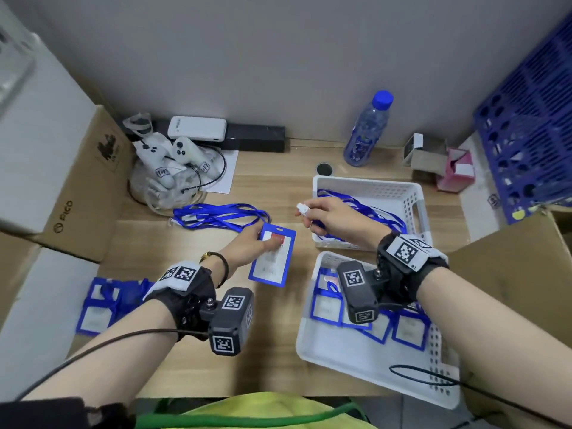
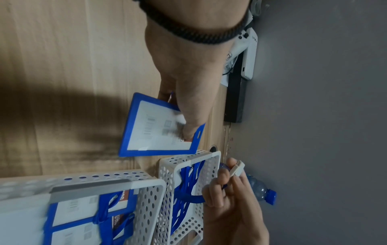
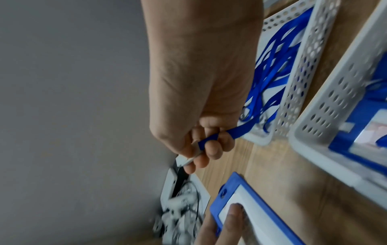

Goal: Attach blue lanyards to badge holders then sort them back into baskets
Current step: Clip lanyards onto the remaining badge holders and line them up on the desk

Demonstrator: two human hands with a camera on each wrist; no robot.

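My left hand [image 1: 263,239] pinches a blue badge holder [image 1: 272,258] by its top end, thumb on the front, and holds it tilted just above the wooden table [image 1: 278,351]. The slot at the holder's top [image 2: 199,133] is bare. My right hand [image 1: 305,213] is raised to the right of the holder and pinches the white clip [image 1: 301,209] of a blue lanyard [image 3: 238,131]. That strap trails back into the far white basket [image 1: 414,193], which holds several more lanyards. The near white basket [image 1: 340,351] contains several badge holders.
A loose bunch of blue lanyards [image 1: 216,215] lies on the table behind my left hand. Badge holders with lanyards [image 1: 99,305] lie at the left edge. Controllers [image 1: 173,156], a water bottle [image 1: 368,128], cardboard boxes [image 1: 77,196] and a blue crate [image 1: 532,134] ring the work area.
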